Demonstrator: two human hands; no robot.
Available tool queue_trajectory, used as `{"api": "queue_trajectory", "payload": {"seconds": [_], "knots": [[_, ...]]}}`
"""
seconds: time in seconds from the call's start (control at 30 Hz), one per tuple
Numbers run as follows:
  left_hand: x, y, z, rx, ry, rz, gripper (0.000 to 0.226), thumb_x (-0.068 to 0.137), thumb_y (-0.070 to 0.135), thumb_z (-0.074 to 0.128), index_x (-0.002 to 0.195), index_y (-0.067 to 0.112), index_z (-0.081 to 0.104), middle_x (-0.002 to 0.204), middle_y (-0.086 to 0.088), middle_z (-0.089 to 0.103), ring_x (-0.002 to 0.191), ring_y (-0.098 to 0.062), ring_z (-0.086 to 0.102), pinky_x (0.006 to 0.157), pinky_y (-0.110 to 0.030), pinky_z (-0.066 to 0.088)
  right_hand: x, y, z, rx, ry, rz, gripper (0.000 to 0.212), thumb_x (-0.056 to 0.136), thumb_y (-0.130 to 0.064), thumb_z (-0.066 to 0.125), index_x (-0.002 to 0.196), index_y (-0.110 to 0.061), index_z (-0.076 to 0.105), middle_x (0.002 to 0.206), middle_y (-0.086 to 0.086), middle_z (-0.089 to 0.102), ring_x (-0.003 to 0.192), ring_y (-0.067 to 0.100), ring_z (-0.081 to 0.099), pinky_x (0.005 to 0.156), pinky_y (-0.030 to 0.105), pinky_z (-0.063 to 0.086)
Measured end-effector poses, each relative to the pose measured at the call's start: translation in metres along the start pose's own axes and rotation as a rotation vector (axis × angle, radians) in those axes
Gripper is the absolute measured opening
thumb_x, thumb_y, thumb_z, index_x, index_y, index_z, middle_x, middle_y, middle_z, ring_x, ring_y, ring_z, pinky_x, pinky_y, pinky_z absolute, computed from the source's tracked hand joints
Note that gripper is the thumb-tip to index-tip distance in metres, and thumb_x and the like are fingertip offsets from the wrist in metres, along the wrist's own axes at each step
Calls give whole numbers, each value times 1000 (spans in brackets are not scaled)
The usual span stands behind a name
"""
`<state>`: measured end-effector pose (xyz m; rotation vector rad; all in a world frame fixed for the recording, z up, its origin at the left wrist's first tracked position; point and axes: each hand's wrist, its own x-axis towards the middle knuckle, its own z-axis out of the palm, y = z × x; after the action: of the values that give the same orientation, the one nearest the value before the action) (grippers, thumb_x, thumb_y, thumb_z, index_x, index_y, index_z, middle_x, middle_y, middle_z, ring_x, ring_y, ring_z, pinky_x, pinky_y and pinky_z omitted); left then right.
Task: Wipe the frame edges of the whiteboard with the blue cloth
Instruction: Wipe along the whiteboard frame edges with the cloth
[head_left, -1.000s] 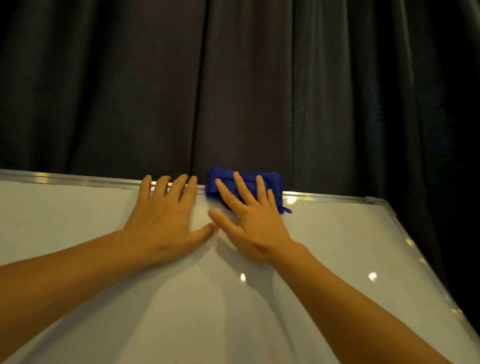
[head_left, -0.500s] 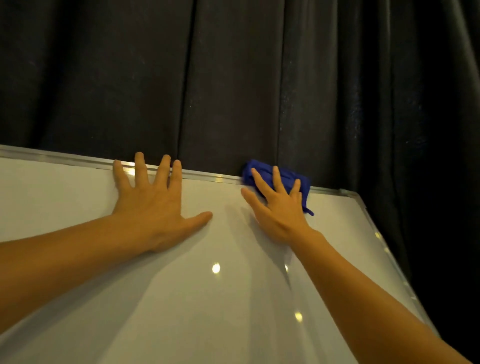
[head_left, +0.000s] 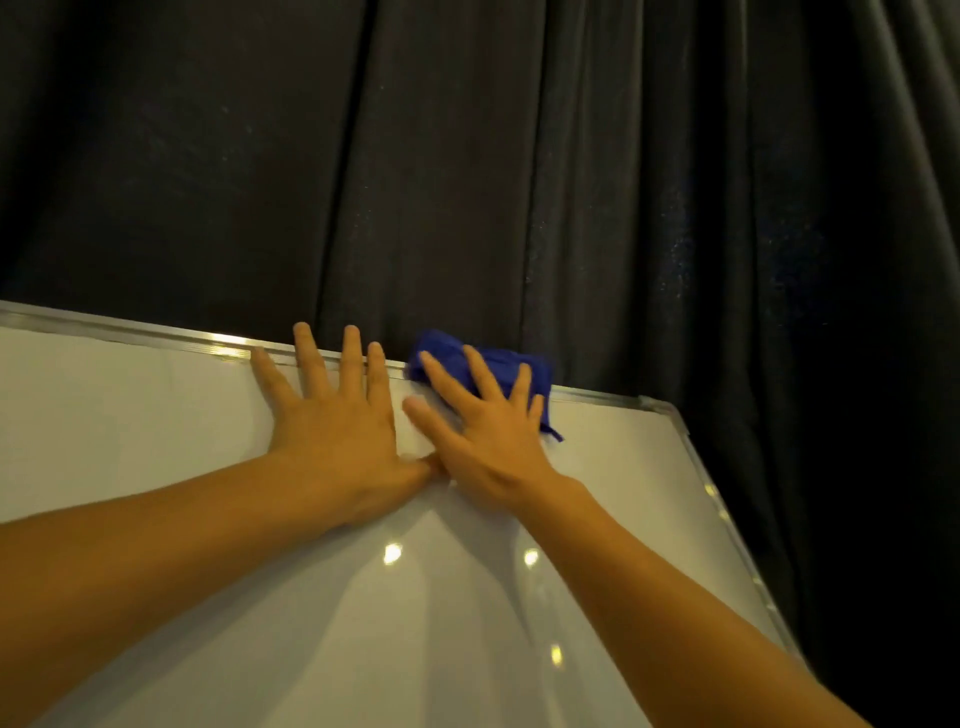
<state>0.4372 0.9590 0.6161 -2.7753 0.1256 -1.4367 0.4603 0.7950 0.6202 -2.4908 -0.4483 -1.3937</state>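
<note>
- Right hand (head_left: 483, 441) flat and splayed, pressing the blue cloth (head_left: 498, 371) under the fingers, not gripping it; cloth bunched on the top frame edge (head_left: 156, 332) of the whiteboard (head_left: 311, 623), just beyond the fingertips.
- Left hand (head_left: 337, 431) flat and wide, holding nothing, palm on the board just beside the right hand, thumb touching it, fingertips reaching onto the frame.
- To wipe well: keep fingertip pressure over the metal strip, not the white panel nearer the wrist, so that the cloth rides the rail.
- Fold the cloth over the far lip of the frame, beyond the fingers, to catch the back edge too.
- Likely best to slide away from the left hand toward the corner (head_left: 649, 402), in one steady stroke, then turn down the side rail (head_left: 727, 525).
- Keep the left palm bracing, lest the board shift against the dark curtain (head_left: 467, 182) behind.
- Loose cloth tail by the little finger: tuck it under to avoid dragging.
</note>
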Motion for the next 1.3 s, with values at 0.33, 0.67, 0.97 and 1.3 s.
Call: {"api": "queue_trajectory", "payload": {"seconds": [0.33, 0.67, 0.97, 1.3], "knots": [[10, 52, 7, 27, 13, 65, 129, 61, 98, 9, 155, 12, -16, 165, -15, -17, 146, -53, -18, 112, -77, -1, -8, 63, -28, 27, -24, 121, 62, 75, -91, 11, 135, -77, 4, 163, -23, -9, 147, 33, -26, 112, 56, -20], [23, 157, 29, -4, -5, 128, 134, 51, 100, -1, 154, 16, -18, 164, -15, -23, 145, -53, -22, 109, -77, -4, -12, 175, -63, 2, -3, 318, 67, 79, -88, 14, 142, -69, 0, 166, -12, -12, 147, 37, -26, 115, 56, -16], [37, 245, 44, -4, 38, 182, 134, 40, 94, -25, 151, 18, -23, 164, -18, -21, 143, -54, -25, 107, -77, -8, -36, 232, -68, -12, 92, 425, 69, 90, -76, 11, 153, -51, 0, 166, -5, -15, 147, 35, -29, 118, 52, -18], [23, 267, 52, 91, 34, 363, 131, 51, 94, -18, 156, 15, -12, 166, -13, -13, 147, -52, -12, 110, -77, 0, -173, 208, -37, -37, 183, 588, 78, 85, -81, 1, 154, -47, -5, 167, -4, -12, 146, 33, -31, 117, 52, -21]]}}
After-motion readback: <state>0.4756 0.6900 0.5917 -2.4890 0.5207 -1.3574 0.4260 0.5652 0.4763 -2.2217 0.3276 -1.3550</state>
